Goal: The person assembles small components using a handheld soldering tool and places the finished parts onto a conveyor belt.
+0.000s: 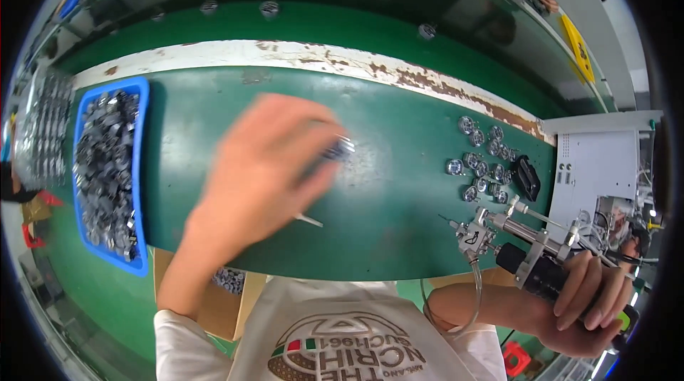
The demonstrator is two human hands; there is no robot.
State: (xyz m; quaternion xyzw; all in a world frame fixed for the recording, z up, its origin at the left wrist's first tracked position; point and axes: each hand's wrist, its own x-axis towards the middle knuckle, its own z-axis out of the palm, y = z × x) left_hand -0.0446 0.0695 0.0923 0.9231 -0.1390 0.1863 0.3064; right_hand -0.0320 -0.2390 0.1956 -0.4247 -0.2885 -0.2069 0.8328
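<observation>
Left hand [260, 167], blurred, reaching out over the green bench [399, 203] with fingers curled and pinching a small shiny metal part [340, 147] at the fingertips, the part being held just above the bench surface near its middle. Right hand [588, 299] wrapping closed around the dark grip of a pistol-shaped dispensing tool [520, 245], its needle tip pointing left over the bench edge and a clear tube [474, 295] looping down from its body. Judging by size and sheen, the metal part likely being light, stiff and somewhat slippery, hence best taken by its rim between thumb and fingertip, as being done here; fine detail of the part lost to blur. Lying on the bench beneath the left hand, a thin pale sliver [308, 220], kind not discernible. Sitting at the left end of the bench, a blue tray [142, 167] heaped nearly full with small grey metal pieces, tumbled loosely. Resting loose near the right end, not in any container, a cluster of round shiny parts [483, 163] lying flat beside a small black object [527, 178]. Standing beyond these, a pale grey machine housing [595, 167]. Showing below the bench edge, a cardboard box [228, 295] holding more grey pieces, only partly visible.
</observation>
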